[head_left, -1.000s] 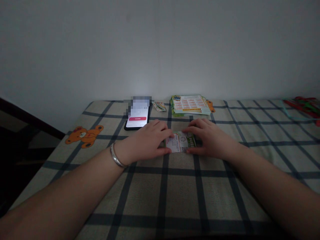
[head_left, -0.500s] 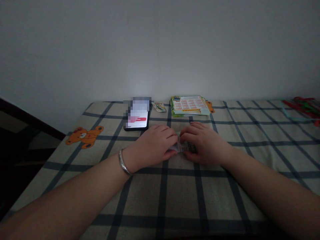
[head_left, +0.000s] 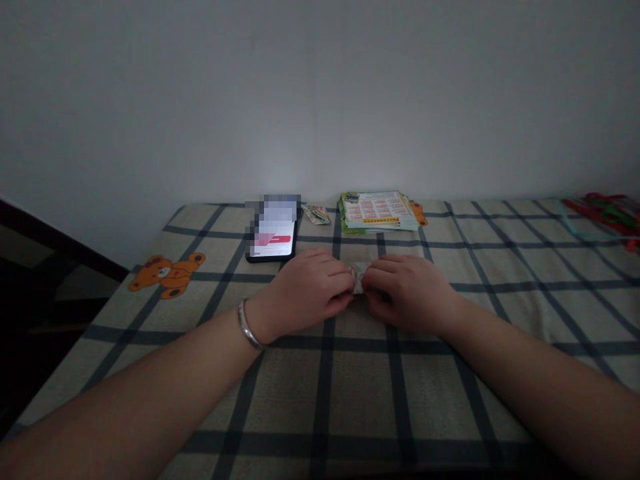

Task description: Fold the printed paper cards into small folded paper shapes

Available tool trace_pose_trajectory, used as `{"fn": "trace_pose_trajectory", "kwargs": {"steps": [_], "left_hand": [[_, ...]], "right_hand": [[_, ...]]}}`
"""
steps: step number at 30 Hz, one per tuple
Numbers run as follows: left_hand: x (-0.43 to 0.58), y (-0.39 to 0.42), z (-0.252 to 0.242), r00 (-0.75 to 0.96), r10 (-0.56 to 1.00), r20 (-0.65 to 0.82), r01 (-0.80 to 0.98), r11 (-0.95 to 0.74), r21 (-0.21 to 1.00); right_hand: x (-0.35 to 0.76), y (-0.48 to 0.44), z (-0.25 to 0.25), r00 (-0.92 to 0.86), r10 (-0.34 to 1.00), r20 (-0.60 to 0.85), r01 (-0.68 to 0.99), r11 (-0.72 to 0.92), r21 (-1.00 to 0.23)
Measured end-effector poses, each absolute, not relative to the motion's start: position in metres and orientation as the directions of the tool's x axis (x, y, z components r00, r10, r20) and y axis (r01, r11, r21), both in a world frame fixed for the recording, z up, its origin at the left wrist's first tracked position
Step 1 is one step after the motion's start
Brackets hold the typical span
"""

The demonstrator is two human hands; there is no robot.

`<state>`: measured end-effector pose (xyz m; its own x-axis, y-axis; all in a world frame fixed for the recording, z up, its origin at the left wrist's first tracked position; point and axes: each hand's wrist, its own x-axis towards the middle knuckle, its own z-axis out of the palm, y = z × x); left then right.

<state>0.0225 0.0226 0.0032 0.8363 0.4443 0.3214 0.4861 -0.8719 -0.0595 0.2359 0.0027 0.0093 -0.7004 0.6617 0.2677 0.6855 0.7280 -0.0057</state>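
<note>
Small printed paper slip (head_left: 357,279) is pinched between left hand (head_left: 307,291) and right hand (head_left: 410,291); edges are best kept aligned while creased.

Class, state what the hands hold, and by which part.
The left hand and right hand pinch a small paper slip between their fingertips, one at each end; most is hidden.

the cloth (head_left: 310,393) is beige, crossed by dark blue-grey lines in a wide check, with an orange bear (head_left: 167,273) printed on it. the folded paper (head_left: 358,277) shows white with bits of green and red (little of it is visible). the bracelet (head_left: 246,325) is silver. the phone (head_left: 273,237) is black, its screen white with a pink-red bar. the leaflet stack (head_left: 379,210) is white, red and yellow, edged green. the wall (head_left: 320,100) is pale grey.
</note>
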Motion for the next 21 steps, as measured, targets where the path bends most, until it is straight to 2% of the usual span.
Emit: {"fn": "trace_pose_trajectory", "kwargs": {"steps": [3,8,16,21], "left_hand": [[0.0225,0.0220,0.0024,0.807,0.434,0.399,0.513,-0.851,-0.113],[0.0237,0.0209,0.0029,0.747,0.441,0.497,0.558,-0.823,-0.109],[0.0293,0.0226,0.0003,0.749,0.357,0.558,0.533,-0.825,-0.188],[0.0277,0.0225,0.0022,0.746,0.373,0.551,0.530,-0.834,-0.153]], "right_hand": [[0.2355,0.0028,0.0093,-0.652,0.686,0.322,0.708,0.703,-0.064],[0.2349,0.0047,0.0075,-0.574,0.680,0.457,0.697,0.698,-0.163],[0.2327,0.0099,0.0061,-0.603,0.595,0.531,0.671,0.739,-0.065],[0.2325,0.0117,0.0049,-0.617,0.594,0.517,0.658,0.749,-0.076]]}}
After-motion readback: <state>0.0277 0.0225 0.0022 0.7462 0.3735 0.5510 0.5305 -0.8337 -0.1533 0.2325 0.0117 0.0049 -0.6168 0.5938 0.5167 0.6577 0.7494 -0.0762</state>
